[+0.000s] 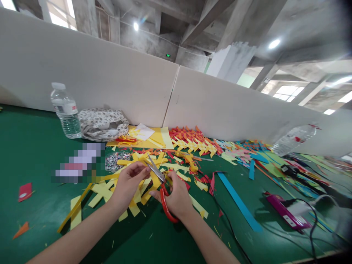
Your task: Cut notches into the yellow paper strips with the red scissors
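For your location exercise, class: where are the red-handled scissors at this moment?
In the head view, the red-handled scissors sit low and centre in the right hand, blades pointing up-left over the yellow paper strips, beside the left hand.

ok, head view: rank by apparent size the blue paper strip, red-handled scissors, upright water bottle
1. blue paper strip, longest.
2. upright water bottle and red-handled scissors look alike; the scissors are nearer the camera and partly hidden by the right hand, so unranked.

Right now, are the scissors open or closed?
Open. The scissors in the right hand have two silver blades spread in a narrow V over yellow paper strips pinched by the left hand.
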Demonstrator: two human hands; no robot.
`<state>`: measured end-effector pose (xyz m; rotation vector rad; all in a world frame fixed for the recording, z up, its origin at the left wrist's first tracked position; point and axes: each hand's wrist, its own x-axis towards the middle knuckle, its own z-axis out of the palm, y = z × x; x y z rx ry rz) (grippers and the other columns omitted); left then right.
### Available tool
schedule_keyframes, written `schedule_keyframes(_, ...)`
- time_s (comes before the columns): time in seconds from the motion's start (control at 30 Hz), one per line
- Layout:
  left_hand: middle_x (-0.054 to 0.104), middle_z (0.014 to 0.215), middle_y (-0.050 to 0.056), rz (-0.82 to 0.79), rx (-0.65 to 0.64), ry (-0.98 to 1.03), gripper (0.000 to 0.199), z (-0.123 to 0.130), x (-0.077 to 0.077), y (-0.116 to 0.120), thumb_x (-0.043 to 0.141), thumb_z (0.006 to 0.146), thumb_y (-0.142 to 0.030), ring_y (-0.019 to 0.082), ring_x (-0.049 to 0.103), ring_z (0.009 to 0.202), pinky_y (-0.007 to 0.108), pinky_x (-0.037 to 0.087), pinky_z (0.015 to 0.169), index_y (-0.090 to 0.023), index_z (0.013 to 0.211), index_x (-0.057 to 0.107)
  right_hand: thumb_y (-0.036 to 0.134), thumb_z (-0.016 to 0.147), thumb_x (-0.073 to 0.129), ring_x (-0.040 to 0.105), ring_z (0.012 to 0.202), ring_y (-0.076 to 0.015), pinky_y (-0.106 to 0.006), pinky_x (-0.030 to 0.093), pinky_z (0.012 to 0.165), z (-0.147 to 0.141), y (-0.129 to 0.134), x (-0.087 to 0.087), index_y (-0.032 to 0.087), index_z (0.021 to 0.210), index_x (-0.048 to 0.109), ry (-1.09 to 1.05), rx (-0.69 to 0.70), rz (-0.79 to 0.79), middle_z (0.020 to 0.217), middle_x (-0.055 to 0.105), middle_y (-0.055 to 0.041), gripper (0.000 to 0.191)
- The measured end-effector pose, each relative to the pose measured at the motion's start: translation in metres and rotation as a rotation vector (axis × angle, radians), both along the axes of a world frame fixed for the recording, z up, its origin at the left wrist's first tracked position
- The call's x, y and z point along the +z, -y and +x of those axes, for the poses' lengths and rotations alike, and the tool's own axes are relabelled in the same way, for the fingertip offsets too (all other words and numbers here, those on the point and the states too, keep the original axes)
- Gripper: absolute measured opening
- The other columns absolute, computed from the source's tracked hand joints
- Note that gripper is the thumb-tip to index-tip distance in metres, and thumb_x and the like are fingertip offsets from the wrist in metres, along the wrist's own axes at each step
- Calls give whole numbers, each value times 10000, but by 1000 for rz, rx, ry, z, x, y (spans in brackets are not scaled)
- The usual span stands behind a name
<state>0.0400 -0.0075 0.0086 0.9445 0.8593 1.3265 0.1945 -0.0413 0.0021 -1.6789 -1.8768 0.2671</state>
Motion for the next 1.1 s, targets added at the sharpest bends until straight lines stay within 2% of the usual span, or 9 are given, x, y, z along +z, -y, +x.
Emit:
schedule_keyframes(0.37,600,632,-39,-23,-11,61,171,1,0,2,691,614,-250,81,560,594,201,483,629,-157,696,573,423,550,672,434,516,-105,-190,291,441,2,-3,-6,213,742,348,-98,27,37,624,494,38,431)
schedule_keyframes(0.67,587,618,-46,-78,-47,114,168,0,1,1,703,598,-248,66,549,554,190,473,603,-162,675,581,392,519,688,403,489,-83,-187,292,438,2,-2,-3,205,676,371,-138,10,91,562,462,63,400)
schedule_keyframes(0.77,578,619,-50,-84,-40,124,165,0,-2,0,710,584,-244,62,540,556,180,466,592,-166,662,588,372,554,675,416,495,-85,-191,322,444,2,-3,0,204,671,379,-288,22,44,559,465,63,361)
schedule_keyframes(0.87,595,637,-36,-81,-41,90,170,0,-6,-1,708,582,-259,76,552,580,193,467,607,-169,678,599,347,630,634,475,538,-98,-203,375,456,2,-5,5,203,730,390,-589,97,-56,664,524,32,301)
schedule_keyframes(0.97,603,640,-23,-97,-41,43,186,2,-10,-1,713,569,-270,86,558,585,205,469,618,-165,680,605,323,627,650,538,610,-127,-227,429,468,1,-8,5,206,782,393,-854,165,-152,756,560,2,323)
schedule_keyframes(1.1,594,645,-14,-136,-70,22,193,5,-11,0,716,566,-278,92,560,590,215,476,619,-160,672,605,238,565,711,551,620,-120,-259,468,580,-1,-11,0,206,767,400,-981,220,-203,689,562,35,373)
